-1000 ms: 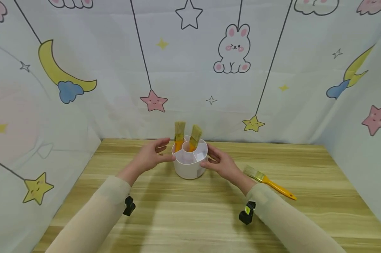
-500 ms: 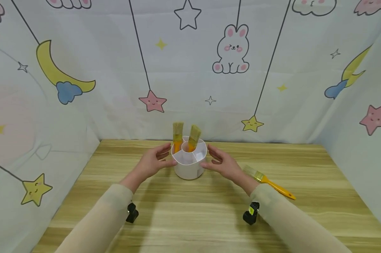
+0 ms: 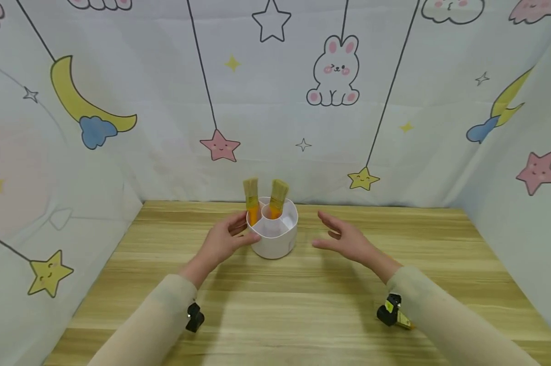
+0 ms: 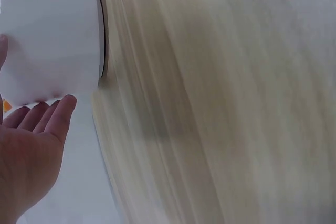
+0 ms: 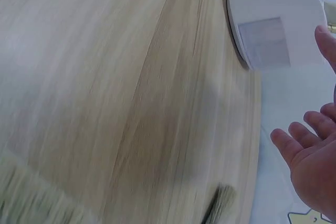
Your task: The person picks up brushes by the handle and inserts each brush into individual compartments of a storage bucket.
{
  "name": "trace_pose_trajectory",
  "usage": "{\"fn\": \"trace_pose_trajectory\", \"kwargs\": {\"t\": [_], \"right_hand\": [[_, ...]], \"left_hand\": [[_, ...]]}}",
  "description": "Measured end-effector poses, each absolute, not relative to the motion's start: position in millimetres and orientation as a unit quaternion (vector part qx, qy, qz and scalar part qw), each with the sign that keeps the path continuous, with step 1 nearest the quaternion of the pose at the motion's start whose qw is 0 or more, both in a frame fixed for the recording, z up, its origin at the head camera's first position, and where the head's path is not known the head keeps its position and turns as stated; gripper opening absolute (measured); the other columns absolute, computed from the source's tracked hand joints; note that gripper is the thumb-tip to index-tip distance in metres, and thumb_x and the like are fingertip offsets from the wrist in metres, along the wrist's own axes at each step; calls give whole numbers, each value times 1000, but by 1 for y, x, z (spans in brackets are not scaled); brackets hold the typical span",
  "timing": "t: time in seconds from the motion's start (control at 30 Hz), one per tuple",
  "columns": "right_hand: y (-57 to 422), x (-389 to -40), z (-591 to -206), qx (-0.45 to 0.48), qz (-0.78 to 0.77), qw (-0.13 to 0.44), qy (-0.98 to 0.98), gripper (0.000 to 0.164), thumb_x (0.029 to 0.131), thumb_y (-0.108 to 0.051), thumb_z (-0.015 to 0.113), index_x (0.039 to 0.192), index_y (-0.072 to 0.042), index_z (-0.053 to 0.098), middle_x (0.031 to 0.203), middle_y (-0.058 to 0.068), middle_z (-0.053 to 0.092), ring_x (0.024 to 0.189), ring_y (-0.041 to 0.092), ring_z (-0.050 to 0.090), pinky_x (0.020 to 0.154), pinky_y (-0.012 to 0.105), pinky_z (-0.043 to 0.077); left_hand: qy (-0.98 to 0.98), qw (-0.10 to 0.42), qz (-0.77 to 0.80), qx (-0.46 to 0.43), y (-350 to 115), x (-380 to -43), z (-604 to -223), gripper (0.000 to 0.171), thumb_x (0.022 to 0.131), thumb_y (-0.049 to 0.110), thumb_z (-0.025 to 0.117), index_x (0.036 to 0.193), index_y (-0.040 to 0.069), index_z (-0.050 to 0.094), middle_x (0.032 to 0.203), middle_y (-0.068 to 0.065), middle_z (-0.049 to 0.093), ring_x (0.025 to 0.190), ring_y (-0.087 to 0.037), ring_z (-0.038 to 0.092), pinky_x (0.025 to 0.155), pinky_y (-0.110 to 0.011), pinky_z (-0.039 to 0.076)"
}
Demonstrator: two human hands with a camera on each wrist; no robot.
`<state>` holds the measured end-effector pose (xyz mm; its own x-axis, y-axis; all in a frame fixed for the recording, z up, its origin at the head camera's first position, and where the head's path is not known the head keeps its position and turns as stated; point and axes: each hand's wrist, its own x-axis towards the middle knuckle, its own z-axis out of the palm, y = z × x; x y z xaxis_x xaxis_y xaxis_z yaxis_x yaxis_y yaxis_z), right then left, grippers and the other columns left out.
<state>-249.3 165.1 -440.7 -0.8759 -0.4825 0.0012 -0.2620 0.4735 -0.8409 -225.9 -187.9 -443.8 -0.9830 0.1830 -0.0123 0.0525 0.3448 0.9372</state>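
Note:
A round white desk organizer (image 3: 274, 248) with compartments stands upright at the table's back. Two paintbrushes stand in it bristles up: one paintbrush (image 3: 251, 201) in a left compartment, the other paintbrush (image 3: 279, 197) in the centre well. My left hand (image 3: 222, 239) holds the organizer's left side, thumb on the front near the rim, fingers round the far side. In the left wrist view, fingertips touch the white wall. My right hand (image 3: 348, 244) is apart from the organizer on its right, fingers and thumb spread, holding nothing.
Under the right wrist a paintbrush (image 3: 403, 321) lies on the wooden table (image 3: 275, 315), mostly covered by the sleeve. The right wrist view shows its bristles (image 5: 31, 198) and another paintbrush (image 5: 221, 203) farther back. A patterned cloth (image 3: 275, 101) hangs behind the table.
My right hand has left the organizer and moved right. The organizer has turned slightly counterclockwise, its brushes shifting left. The right sleeve now covers the brush seen earlier and uncovers another nearer the front.

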Motion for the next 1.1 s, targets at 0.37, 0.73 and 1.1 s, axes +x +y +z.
{"fn": "trace_pose_trajectory", "kwargs": {"t": [0.37, 0.73, 1.1], "right_hand": [[199, -248, -436, -223, -443, 113, 861, 94, 99, -31, 80, 170, -5, 25, 174, 19, 27, 158, 41, 31, 125, 54, 36], [216, -243, -437, -230, -441, 99, 862, 91, 100, -29, 79, 169, -4, 26, 173, 23, 27, 157, 44, 31, 124, 55, 37], [224, -235, -439, -221, -441, 95, 865, 92, 99, -30, 80, 169, -4, 26, 173, 22, 28, 157, 45, 31, 123, 56, 37]], "left_hand": [[802, 4, 597, 6, -170, -212, -450, 87, 89, 27, 91, 161, 6, 47, 161, -16, 52, 143, -35, 57, 110, -42, 53], [791, -65, 605, -56, -140, -191, -452, 84, 89, 29, 91, 158, 4, 50, 159, -17, 53, 143, -36, 56, 112, -47, 53], [800, -101, 585, -84, -125, -182, -454, 81, 90, 28, 90, 157, 2, 51, 156, -17, 56, 139, -35, 60, 113, -50, 52]]}}
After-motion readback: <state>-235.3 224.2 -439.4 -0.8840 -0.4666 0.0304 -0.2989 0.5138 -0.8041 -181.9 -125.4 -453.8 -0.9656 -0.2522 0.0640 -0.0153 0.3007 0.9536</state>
